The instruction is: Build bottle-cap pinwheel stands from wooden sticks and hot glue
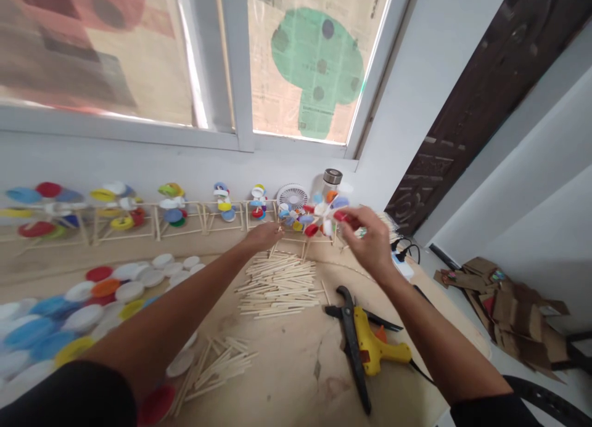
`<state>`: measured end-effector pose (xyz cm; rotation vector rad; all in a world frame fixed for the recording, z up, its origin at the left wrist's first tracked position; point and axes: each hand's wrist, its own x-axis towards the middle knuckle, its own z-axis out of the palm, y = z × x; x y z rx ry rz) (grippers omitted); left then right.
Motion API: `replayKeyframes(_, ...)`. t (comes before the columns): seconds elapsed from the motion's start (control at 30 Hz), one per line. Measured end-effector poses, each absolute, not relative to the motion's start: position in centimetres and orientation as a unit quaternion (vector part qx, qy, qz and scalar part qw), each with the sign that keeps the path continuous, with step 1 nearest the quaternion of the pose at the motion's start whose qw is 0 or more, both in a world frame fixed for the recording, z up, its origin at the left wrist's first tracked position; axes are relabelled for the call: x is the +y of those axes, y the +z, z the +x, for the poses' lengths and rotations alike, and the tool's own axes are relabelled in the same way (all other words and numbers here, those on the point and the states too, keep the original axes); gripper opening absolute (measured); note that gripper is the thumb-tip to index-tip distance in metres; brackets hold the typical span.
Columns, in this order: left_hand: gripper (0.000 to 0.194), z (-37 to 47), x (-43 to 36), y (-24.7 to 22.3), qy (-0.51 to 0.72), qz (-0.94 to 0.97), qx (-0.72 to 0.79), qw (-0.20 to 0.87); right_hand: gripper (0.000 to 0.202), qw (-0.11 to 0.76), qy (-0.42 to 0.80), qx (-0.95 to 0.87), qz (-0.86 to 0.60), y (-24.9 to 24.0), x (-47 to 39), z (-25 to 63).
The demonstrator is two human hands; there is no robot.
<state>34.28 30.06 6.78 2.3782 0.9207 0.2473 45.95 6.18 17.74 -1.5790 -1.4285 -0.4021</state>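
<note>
In the head view, a pinwheel of colored bottle caps sits at the right end of a wooden stick frame near the wall. My right hand is at its right side, thumb and fingers curled against a red cap. My left hand is closed at the frame's left end, fingertips pinched on the sticks; the exact grip is partly hidden. Behind and between my hands is another cluster of colored caps. Just below lies a pile of loose wooden sticks.
Several similar cap wheels on stick frames line the wall at left. Loose bottle caps cover the table's left. A yellow glue gun and black-handled cutter lie front right. A small fan and flask stand behind.
</note>
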Motion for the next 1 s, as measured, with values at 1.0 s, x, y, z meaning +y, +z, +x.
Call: replayKeyframes(1.0,0.037,30.5,25.6,12.0,0.173,0.798,0.324,0.478,0.020,0.435,-0.088,-0.602,-0.664,13.1,5.9,44.4)
